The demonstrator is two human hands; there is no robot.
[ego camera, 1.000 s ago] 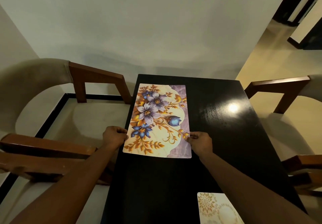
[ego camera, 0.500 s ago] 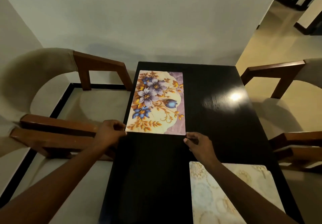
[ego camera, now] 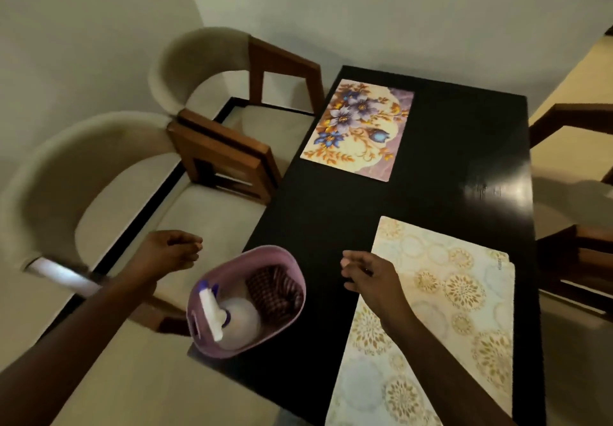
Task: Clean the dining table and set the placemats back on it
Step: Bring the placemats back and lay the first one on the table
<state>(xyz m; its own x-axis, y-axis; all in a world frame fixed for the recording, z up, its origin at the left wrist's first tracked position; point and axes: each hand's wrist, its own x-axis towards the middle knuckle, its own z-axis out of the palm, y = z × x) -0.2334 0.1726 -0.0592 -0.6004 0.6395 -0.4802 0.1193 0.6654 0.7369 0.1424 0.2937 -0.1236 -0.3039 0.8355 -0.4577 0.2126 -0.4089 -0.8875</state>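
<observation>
Flanking one basket (ego camera: 262, 249) near two placemats (ego camera: 358, 130) (ego camera: 464, 293), both hands (ego camera: 169, 252) (ego camera: 370, 276) hover, fingers (ego camera: 189, 249) loosely curled.

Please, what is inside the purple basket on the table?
The purple basket holds a white spray bottle and a dark checked cloth. Its bottom beneath them is covered.

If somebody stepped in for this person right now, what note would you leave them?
Left hand: holds nothing, over the chair seat beside the table.
Right hand: holds nothing, at the edge of the gold placemat.
Floral placemat lies flat far left, gold one near right: both set.
Basket with spray bottle and cloth stands on the near left edge.
Left: probably carry the basket off; any further mats are out of view.
</observation>
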